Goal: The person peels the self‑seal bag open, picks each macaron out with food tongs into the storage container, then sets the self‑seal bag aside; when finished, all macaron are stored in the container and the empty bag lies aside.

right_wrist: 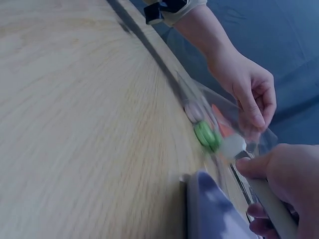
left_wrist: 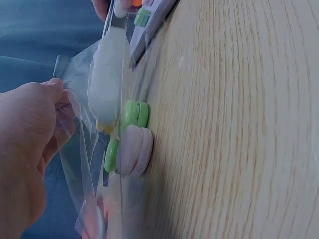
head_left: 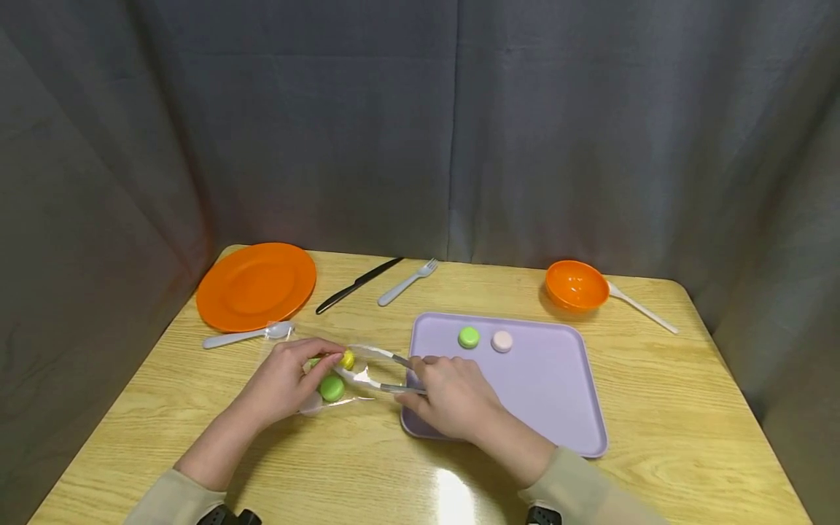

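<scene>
My left hand (head_left: 298,368) pinches the mouth of a clear plastic bag (head_left: 341,375) that lies on the wooden table just left of a lilac tray (head_left: 558,394). Inside the bag are a yellow macaron (head_left: 347,359), a green macaron (head_left: 332,388) and a pale pink macaron (left_wrist: 135,149). My right hand (head_left: 449,394) grips a pair of tongs (head_left: 394,389) by the handle. Their white tips (left_wrist: 107,79) reach into the bag at the yellow macaron. On the tray's far side lie a green macaron (head_left: 469,337) and a pink macaron (head_left: 502,341).
An orange plate (head_left: 256,284) sits at the far left, with a grey spoon (head_left: 246,335) in front of it. A black knife (head_left: 357,284) and a grey fork (head_left: 407,282) lie at the back. An orange bowl (head_left: 576,284) and a white spoon (head_left: 639,308) are far right. Grey curtains surround the table.
</scene>
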`<act>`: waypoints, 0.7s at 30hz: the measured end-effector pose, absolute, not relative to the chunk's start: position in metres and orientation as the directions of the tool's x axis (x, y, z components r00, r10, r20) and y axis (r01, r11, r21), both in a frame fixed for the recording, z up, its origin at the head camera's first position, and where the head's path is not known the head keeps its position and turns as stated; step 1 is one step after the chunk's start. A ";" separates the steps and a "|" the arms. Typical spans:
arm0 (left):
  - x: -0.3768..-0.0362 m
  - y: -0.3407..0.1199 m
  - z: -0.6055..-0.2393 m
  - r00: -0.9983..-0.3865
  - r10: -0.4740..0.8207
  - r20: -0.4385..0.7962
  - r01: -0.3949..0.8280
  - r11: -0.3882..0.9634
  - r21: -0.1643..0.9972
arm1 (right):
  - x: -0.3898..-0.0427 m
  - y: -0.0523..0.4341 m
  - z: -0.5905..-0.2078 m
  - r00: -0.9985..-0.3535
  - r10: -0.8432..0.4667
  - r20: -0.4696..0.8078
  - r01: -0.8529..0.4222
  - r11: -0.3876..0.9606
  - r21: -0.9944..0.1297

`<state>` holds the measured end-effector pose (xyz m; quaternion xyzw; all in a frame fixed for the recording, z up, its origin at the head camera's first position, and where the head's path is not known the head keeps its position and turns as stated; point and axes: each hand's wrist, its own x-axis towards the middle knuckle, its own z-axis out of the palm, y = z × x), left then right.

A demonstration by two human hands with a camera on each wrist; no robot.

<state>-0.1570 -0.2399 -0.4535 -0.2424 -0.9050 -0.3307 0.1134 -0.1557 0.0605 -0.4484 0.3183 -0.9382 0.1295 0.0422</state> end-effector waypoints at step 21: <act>-0.154 -0.241 -0.457 -0.856 0.360 0.371 0.515 0.658 0.549 | -0.133 0.185 -0.427 -0.804 -0.529 0.271 -0.591 0.763 -0.263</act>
